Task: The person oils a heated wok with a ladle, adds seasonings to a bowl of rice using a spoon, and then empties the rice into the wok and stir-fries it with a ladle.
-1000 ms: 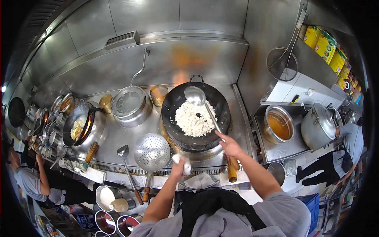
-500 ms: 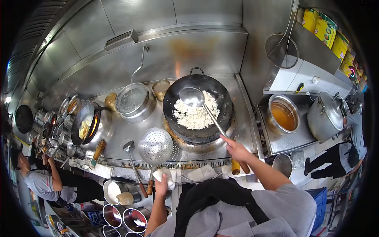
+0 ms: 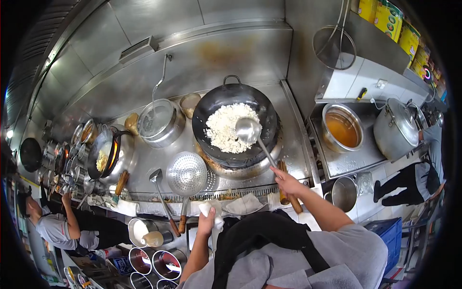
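My right hand is closed around the handle of a metal ladle. The ladle's bowl rests on white, crumbly food at the right side of the heap. That food lies in a large black wok set on the burner. Near the counter's front edge, my left hand is closed on a folded white cloth. Just ahead of it, a perforated skimmer and a wok spatula lie side by side, with wooden handles towards me.
A lidded pot stands left of the wok. On the right are a pot of orange-brown liquid and a big lidded pot. Bamboo brushes stand near my right hand. Another person works at the left beside a flaming wok.
The ladle has moved from the far left part of the food to its right side, nearer to me. The food heap has changed shape. My left hand keeps the cloth; the whole view has shifted slightly.
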Demonstrator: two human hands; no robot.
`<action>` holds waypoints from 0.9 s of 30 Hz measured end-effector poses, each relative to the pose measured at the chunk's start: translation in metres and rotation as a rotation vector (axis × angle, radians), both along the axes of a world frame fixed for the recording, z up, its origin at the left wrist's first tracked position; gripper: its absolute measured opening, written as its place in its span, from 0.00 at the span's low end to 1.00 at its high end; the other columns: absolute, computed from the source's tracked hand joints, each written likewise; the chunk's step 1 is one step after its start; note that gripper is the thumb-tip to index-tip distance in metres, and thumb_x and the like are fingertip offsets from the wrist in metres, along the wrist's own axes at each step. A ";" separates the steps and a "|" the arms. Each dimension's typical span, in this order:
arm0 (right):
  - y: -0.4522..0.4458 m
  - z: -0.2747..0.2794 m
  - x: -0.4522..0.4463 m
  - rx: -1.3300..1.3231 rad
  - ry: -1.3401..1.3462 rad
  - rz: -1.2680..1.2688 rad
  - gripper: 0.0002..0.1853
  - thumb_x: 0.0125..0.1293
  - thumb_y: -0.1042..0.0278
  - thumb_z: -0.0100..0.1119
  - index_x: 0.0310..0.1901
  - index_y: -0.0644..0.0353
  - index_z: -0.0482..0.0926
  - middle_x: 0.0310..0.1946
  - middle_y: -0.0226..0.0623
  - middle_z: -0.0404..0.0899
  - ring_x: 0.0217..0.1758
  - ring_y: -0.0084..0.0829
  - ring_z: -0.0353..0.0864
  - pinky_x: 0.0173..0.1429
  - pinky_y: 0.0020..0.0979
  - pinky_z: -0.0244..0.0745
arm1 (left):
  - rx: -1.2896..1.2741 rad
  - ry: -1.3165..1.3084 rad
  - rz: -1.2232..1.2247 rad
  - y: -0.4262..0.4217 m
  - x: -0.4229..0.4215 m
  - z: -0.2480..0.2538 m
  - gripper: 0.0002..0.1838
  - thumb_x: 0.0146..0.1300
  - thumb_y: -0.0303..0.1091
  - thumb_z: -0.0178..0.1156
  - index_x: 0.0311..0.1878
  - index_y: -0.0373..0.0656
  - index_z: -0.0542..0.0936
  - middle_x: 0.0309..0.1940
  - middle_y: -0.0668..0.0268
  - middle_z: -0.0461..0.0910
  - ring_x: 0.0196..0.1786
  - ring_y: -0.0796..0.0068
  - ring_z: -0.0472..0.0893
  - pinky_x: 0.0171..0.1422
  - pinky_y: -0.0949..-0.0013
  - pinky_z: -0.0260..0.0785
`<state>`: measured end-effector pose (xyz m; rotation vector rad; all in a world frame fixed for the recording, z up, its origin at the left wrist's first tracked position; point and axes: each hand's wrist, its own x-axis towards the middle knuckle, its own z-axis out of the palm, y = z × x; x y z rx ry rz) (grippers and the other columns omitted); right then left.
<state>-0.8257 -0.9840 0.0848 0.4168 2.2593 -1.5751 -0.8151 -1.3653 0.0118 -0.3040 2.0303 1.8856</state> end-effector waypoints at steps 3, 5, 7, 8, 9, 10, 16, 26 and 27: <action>0.012 -0.014 -0.047 -0.130 -0.070 0.035 0.26 0.76 0.66 0.39 0.73 0.36 0.56 0.19 0.27 0.62 0.14 0.19 0.62 0.17 0.26 0.65 | -0.004 -0.003 -0.109 0.017 0.002 -0.004 0.18 0.67 0.44 0.58 0.47 0.38 0.76 0.36 0.68 0.77 0.38 0.78 0.74 0.43 0.69 0.69; 0.002 0.020 -0.046 -0.187 -0.034 -0.033 0.26 0.76 0.66 0.39 0.73 0.36 0.56 0.19 0.27 0.61 0.14 0.19 0.62 0.17 0.26 0.65 | -0.031 0.041 -0.169 0.012 0.006 -0.001 0.18 0.67 0.45 0.58 0.47 0.37 0.76 0.37 0.68 0.78 0.38 0.77 0.74 0.43 0.69 0.69; 0.001 0.031 -0.042 -0.125 0.096 -0.121 0.25 0.76 0.66 0.39 0.72 0.35 0.58 0.19 0.27 0.62 0.14 0.19 0.62 0.17 0.26 0.64 | -0.086 0.151 -0.202 0.016 -0.001 0.013 0.20 0.68 0.46 0.57 0.48 0.36 0.76 0.37 0.67 0.79 0.38 0.76 0.75 0.43 0.69 0.69; 0.003 0.031 -0.044 -0.125 0.101 -0.128 0.25 0.76 0.66 0.39 0.72 0.35 0.58 0.19 0.27 0.62 0.14 0.19 0.62 0.17 0.26 0.64 | -0.086 0.156 -0.208 0.015 -0.007 0.013 0.20 0.68 0.46 0.57 0.48 0.36 0.76 0.37 0.67 0.79 0.38 0.76 0.75 0.43 0.69 0.69; 0.006 0.029 -0.045 -0.039 0.109 -0.135 0.25 0.75 0.67 0.40 0.72 0.36 0.58 0.20 0.27 0.63 0.14 0.19 0.61 0.18 0.26 0.64 | -0.085 0.079 -0.158 0.011 -0.010 0.011 0.19 0.68 0.46 0.57 0.47 0.36 0.76 0.36 0.67 0.79 0.37 0.77 0.75 0.41 0.69 0.69; 0.010 0.024 -0.047 0.049 0.113 -0.138 0.26 0.75 0.67 0.40 0.72 0.36 0.59 0.20 0.28 0.64 0.14 0.19 0.61 0.18 0.27 0.63 | -0.082 -0.003 -0.106 0.009 -0.009 0.011 0.19 0.68 0.46 0.57 0.46 0.36 0.77 0.35 0.68 0.79 0.35 0.77 0.75 0.40 0.69 0.69; 0.015 0.035 -0.094 0.315 0.106 0.037 0.24 0.74 0.65 0.45 0.70 0.37 0.63 0.42 0.50 0.80 0.23 0.34 0.76 0.33 0.34 0.76 | -0.102 0.022 -0.175 -0.006 -0.015 0.002 0.18 0.67 0.46 0.58 0.45 0.37 0.77 0.33 0.68 0.78 0.32 0.78 0.74 0.37 0.70 0.68; -0.005 0.003 -0.158 0.347 0.157 0.084 0.22 0.74 0.65 0.41 0.68 0.40 0.65 0.51 0.55 0.77 0.49 0.46 0.79 0.56 0.40 0.74 | -0.186 0.195 -0.169 -0.020 -0.015 0.005 0.20 0.67 0.48 0.58 0.42 0.37 0.76 0.32 0.68 0.77 0.35 0.76 0.73 0.41 0.67 0.69; -0.012 0.025 -0.158 0.367 0.189 0.093 0.22 0.74 0.65 0.41 0.68 0.41 0.65 0.54 0.56 0.75 0.53 0.49 0.78 0.58 0.40 0.73 | -0.161 0.172 -0.166 -0.030 -0.017 -0.009 0.20 0.67 0.48 0.58 0.43 0.37 0.76 0.32 0.67 0.77 0.35 0.75 0.74 0.40 0.67 0.69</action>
